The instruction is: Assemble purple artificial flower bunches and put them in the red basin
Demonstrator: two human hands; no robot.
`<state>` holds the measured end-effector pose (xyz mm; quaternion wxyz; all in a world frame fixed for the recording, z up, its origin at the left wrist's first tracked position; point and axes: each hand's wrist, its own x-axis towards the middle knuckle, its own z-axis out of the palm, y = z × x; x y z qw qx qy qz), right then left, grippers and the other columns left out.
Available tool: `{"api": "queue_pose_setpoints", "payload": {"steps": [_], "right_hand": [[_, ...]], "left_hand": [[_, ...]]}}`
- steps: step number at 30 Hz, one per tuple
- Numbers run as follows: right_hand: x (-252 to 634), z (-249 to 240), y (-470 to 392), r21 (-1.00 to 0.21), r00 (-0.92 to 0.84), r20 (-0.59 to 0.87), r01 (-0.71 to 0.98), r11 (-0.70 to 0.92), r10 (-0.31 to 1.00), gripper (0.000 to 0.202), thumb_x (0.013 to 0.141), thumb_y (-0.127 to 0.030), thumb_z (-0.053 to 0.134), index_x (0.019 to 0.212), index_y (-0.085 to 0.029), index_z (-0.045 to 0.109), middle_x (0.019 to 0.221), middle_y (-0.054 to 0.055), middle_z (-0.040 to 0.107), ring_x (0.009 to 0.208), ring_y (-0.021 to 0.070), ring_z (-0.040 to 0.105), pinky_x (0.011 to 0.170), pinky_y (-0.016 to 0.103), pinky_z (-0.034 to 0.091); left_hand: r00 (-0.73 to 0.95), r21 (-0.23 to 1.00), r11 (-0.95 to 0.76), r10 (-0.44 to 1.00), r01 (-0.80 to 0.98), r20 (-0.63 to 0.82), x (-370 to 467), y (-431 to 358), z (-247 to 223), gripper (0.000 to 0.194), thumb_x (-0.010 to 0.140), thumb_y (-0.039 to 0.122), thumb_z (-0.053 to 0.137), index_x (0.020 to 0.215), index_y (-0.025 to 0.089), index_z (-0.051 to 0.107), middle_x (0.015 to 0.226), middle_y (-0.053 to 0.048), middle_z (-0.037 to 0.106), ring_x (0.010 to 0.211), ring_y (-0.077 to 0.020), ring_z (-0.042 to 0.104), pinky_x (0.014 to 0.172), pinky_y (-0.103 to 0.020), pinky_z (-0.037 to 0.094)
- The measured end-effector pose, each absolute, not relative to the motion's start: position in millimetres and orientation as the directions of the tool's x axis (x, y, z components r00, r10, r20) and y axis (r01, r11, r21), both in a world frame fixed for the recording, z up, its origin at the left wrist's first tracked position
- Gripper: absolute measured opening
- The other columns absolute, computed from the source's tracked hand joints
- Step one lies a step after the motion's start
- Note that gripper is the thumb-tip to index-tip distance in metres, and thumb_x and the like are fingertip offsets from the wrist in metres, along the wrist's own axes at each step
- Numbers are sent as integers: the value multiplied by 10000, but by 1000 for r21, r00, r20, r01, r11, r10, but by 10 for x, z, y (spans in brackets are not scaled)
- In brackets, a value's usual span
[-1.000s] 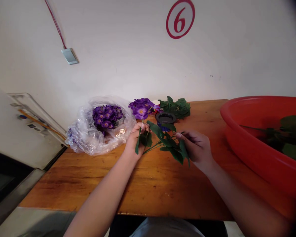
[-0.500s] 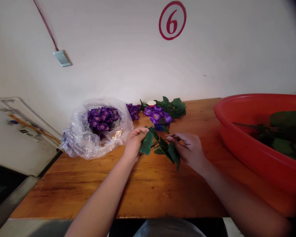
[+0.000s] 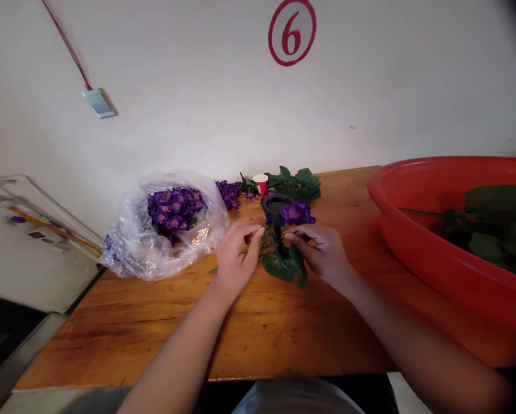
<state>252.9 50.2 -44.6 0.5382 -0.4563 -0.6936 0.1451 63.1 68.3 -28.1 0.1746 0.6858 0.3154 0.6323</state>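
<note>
Both hands meet over the middle of a wooden table (image 3: 258, 322). My left hand (image 3: 235, 257) and my right hand (image 3: 322, 252) pinch the green stems of an artificial flower sprig (image 3: 284, 261) with broad leaves. Its purple bloom (image 3: 298, 214) points away from me, just in front of a small dark blue pot (image 3: 276, 207). The fingertips of both hands close on the stem between the leaves.
A clear plastic bag of purple flowers (image 3: 167, 221) lies at the left. Loose purple blooms (image 3: 228, 192), a red paper cup (image 3: 260, 184) and green leaves (image 3: 296, 183) sit by the wall. A big red basin (image 3: 439, 247) with leafy stems stands at the right.
The sprig has swung round: its bloom moved from the left, near the bag, to the right beside the pot. Both hands have drawn closer together on the stem.
</note>
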Motion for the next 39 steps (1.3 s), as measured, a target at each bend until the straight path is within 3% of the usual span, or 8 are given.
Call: {"api": "queue_pose_setpoints", "payload": {"steps": [3,6,10,13,20,22,30,39], "right_hand": [[2547,-449,532,-641,-30,672,477,602,740,146,885,-313,624,812,-227,717,793,19,702,761,170,637,698,295,473],[2564,-459,558,-618,-12,709,472,629,706,110,879,-270,631,833,-226,721,849,36,690,826,182,628,742,315,483],[2577,-467,570,-598,-4,734,469,650,679,101,874,-231,630,832,-232,722,863,39,685,846,190,622,773,339,488],[2583,-462,569,-596,-8,739,459,659,674,102,874,-227,629,827,-236,719,867,36,690,852,192,624,783,345,487],[2602,-441,573,-603,-38,719,463,650,694,125,883,-231,609,817,-235,716,856,34,698,843,192,622,782,344,477],[2603,-442,574,-606,-38,718,457,651,695,119,877,-228,612,817,-239,716,856,32,699,846,193,623,784,344,477],[2605,-470,595,-608,-22,714,477,634,700,117,874,-227,613,810,-232,711,841,30,686,839,190,619,776,343,470],[2589,-480,586,-681,57,672,440,585,739,93,857,-248,640,788,-229,700,822,16,675,805,176,614,742,311,470]], "left_hand": [[111,489,-807,548,331,829,633,742,-312,90,819,189,683,899,197,724,836,-43,709,773,-159,641,739,-282,496],[107,322,-833,409,451,907,585,765,-324,84,834,167,662,912,179,690,840,-48,711,783,-151,660,738,-279,516],[161,143,-939,201,313,966,573,635,-409,168,825,96,630,965,188,615,780,-24,677,711,-128,646,672,-253,529],[234,219,-966,246,134,941,658,551,-542,181,849,89,577,996,196,575,763,-18,654,692,-125,632,646,-249,525],[75,500,-791,557,352,827,738,734,-573,103,867,166,608,962,180,646,900,-52,679,851,-155,635,795,-292,504],[117,538,-761,610,364,784,714,791,-530,73,873,211,614,911,178,667,902,-52,687,870,-161,636,814,-296,496],[412,630,-700,710,336,570,660,888,-517,162,849,326,651,853,170,696,739,-21,645,679,-123,572,634,-238,434],[445,824,-527,801,208,400,629,914,-482,219,862,343,619,755,152,638,679,7,585,605,-97,473,569,-219,365]]}}
